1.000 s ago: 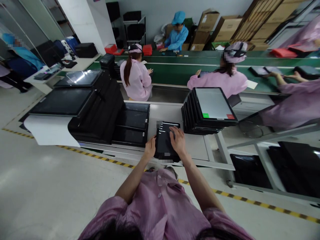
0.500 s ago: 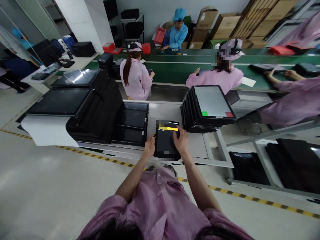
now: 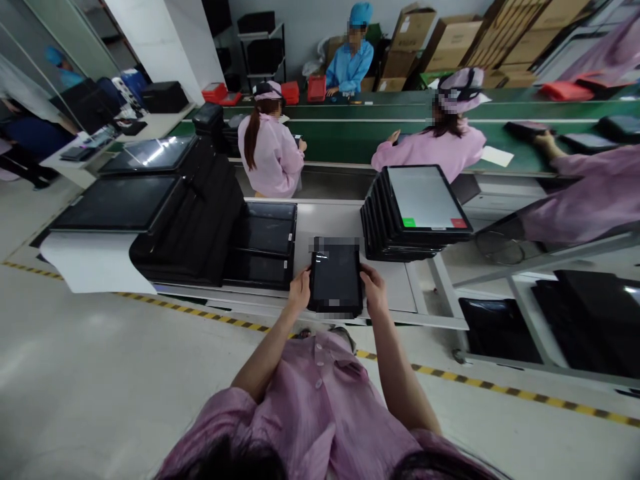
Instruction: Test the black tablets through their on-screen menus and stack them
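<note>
A black tablet [image 3: 336, 277] with a mostly dark screen is held upright-facing in front of me, over the near edge of the light-topped bench. My left hand [image 3: 301, 289] is closed on its left side. On the opposite side, my right hand [image 3: 374, 288] grips the right edge, fingers partly hidden behind it. To the right stands a stack of tablets [image 3: 423, 200]; the top one has a pale screen with a green and a red corner patch. Left of the held tablet lie black tablets [image 3: 265, 230] in two rows, screens dark.
Tall stacks of larger black screens [image 3: 117, 203] fill the bench's left end, with a white sheet [image 3: 95, 260] hanging over. A metal rack [image 3: 530, 327] stands at right. Beyond runs a green conveyor [image 3: 335, 137] with several people in pink or blue working along it.
My right hand has left the tablet's screen and now grips its right edge. The yellow bar on the screen is gone, leaving it nearly all dark.
</note>
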Tool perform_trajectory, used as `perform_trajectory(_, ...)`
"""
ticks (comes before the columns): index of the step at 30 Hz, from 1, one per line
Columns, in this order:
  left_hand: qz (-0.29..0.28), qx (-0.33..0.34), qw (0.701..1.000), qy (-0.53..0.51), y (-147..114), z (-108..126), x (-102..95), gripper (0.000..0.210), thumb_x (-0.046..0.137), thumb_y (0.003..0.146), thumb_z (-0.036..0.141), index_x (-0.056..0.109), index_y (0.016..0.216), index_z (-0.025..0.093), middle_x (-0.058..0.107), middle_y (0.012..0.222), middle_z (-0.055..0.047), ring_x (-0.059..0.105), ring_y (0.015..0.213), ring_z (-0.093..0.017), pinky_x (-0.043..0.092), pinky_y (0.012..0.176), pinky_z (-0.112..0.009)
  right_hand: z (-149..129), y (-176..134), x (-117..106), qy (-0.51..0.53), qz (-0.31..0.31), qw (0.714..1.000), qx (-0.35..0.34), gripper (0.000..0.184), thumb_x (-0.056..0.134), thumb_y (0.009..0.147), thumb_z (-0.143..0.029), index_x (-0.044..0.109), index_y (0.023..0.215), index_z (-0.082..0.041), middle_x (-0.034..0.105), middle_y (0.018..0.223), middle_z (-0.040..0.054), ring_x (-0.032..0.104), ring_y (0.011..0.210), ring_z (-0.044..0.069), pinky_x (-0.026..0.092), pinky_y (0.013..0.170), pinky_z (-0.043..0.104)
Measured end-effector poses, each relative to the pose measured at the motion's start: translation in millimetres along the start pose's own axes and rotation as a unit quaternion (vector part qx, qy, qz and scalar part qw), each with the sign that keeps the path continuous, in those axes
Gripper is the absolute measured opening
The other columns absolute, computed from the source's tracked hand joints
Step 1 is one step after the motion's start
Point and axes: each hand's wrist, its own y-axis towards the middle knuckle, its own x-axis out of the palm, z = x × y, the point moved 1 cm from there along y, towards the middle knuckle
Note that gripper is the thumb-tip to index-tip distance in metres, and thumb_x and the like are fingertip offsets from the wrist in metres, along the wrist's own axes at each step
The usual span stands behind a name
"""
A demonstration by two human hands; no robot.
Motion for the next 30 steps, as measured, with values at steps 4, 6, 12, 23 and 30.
perform_trajectory(4,0.000,0.000,1.000,0.005,0.7,-0.7,-0.2,0.067,0.029,0.112,0.062,0.075,0.135,0.020,0.075,0.145,-0.010,0.066,0.142,-0.025,0.047,0.128,-0.043,4.2,0.2,0.4,-0.026,-0.005,0.999,-0.021,0.051,0.069,0.091,-0.050,0.073,0.132,-0.021,0.079,0.129,0.0122,0.073,0.118,0.032,0.058,0.105,0.056)
perform_trajectory(6,0.000,-0.001,1.000,0.009,1.1,-0.6,-0.3,0.068,0.029,0.112,0.063,0.075,0.135,0.019,0.075,0.145,-0.011,0.066,0.142,-0.025,0.046,0.129,-0.043,5.7,-0.5,0.8,-0.027,-0.007,0.999,-0.030,0.053,0.069,0.091,-0.051,0.072,0.134,-0.020,0.079,0.129,0.0129,0.073,0.117,0.031,0.060,0.103,0.054)
perform_trajectory(12,0.002,-0.004,1.000,0.008,0.9,-2.8,0.1,0.067,0.030,0.112,0.062,0.077,0.134,0.020,0.075,0.145,-0.011,0.065,0.143,-0.026,0.045,0.130,-0.046,2.6,-3.5,4.0,-0.011,-0.002,1.000,-0.015,0.053,0.069,0.090,-0.051,0.072,0.133,-0.020,0.079,0.129,0.0128,0.073,0.117,0.032,0.058,0.106,0.055)
perform_trajectory(23,0.000,0.006,1.000,0.007,0.1,-0.3,0.2,0.068,0.028,0.112,0.063,0.077,0.133,0.020,0.075,0.145,-0.010,0.065,0.143,-0.025,0.046,0.129,-0.045,-11.6,1.0,9.3,-0.089,-0.029,0.994,-0.059,0.085,0.086,0.080,-0.052,0.052,0.153,-0.023,0.065,0.148,0.0183,0.066,0.130,0.034,0.057,0.109,0.057)
perform_trajectory(30,0.001,0.004,1.000,-0.002,0.1,4.1,-0.1,0.067,0.029,0.112,0.064,0.076,0.134,0.022,0.076,0.143,-0.008,0.067,0.140,-0.023,0.049,0.126,-0.041,-57.2,2.6,32.3,-0.268,-0.051,0.918,-0.287,0.039,0.056,0.105,-0.041,0.066,0.139,-0.025,0.070,0.141,0.0144,0.061,0.138,0.033,0.048,0.122,0.058)
